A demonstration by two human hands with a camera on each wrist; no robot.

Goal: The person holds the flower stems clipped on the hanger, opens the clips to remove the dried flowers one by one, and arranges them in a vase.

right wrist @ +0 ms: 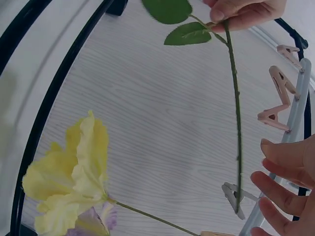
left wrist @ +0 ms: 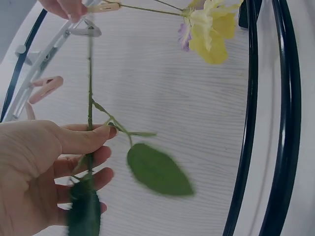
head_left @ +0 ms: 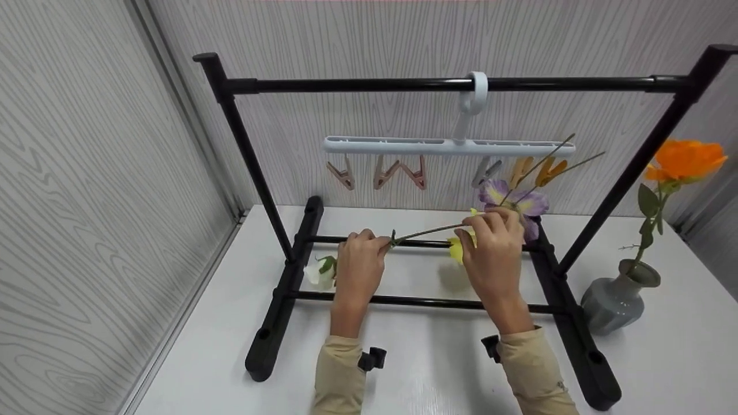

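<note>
My left hand [head_left: 360,262] [left wrist: 39,167] pinches a thin green stem [head_left: 429,231] [left wrist: 90,73] [right wrist: 235,98] between thumb and fingers, just above its leaves [left wrist: 160,169]. A white flower head [head_left: 317,272] shows beside that hand, low over the table. The stem runs right to my right hand [head_left: 490,248] [right wrist: 288,182], whose curled fingers also hold the stems of a yellow flower [head_left: 456,249] [left wrist: 211,32] [right wrist: 74,182] and a purple flower [head_left: 527,203]. Both hands hover inside the base of a black rack [head_left: 403,85].
A white clip hanger [head_left: 444,145] with several pegs [head_left: 346,174] hangs from the rack's top bar, just behind the hands. An orange flower [head_left: 683,159] stands in a grey vase [head_left: 614,302] at the right. Grey walls close the white table [head_left: 426,369] at back and left.
</note>
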